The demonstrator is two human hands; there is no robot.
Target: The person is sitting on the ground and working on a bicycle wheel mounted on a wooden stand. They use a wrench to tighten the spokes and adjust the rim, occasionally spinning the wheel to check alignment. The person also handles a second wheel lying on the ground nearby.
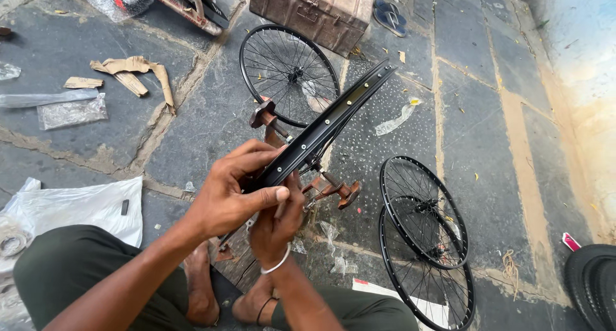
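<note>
both hands close: left hand (pixel 228 199) grips black bicycle rim (pixel 321 132) at its near edge, right hand (pixel 276 225) pinches beneath it. rim over truing stand (pixel 308 177), centre. likely light, stiff; hold by edges.

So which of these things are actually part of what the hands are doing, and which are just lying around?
In use: black metal wheel rim, gripped by left hand and right hand, over the rusty brown stand.

Lying about: three black spoked wheels, torn brown cardboard, white plastic bag, blue sandals, brown metal trunk.
</note>
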